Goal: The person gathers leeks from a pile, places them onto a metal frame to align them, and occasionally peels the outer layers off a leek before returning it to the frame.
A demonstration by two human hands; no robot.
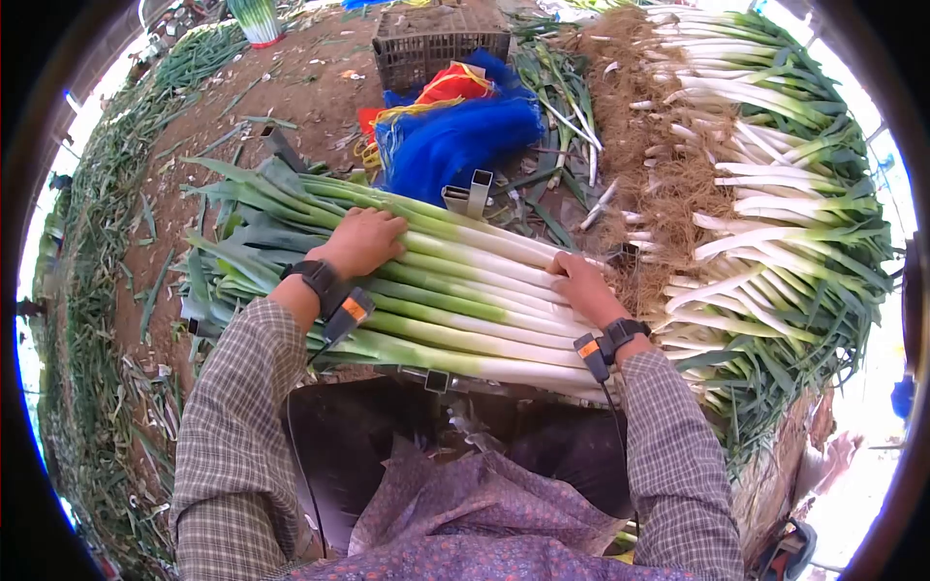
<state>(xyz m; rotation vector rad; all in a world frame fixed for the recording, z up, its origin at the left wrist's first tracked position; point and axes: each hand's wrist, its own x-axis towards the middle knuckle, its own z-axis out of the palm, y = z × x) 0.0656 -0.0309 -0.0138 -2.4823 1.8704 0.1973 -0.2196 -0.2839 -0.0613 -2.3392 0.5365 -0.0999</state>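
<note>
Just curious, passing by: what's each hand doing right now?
Left hand: open, palm flat on the bundle of leeks.
Right hand: fingers curled, pressing on the leeks' white ends; no clear grip.

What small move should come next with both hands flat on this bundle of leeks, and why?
Probably press the right hand inward to square up the white ends. The left hand already rests on the middle of the leek bundle, while the stalks near the root ends look slightly uneven across the metal frame.
</note>
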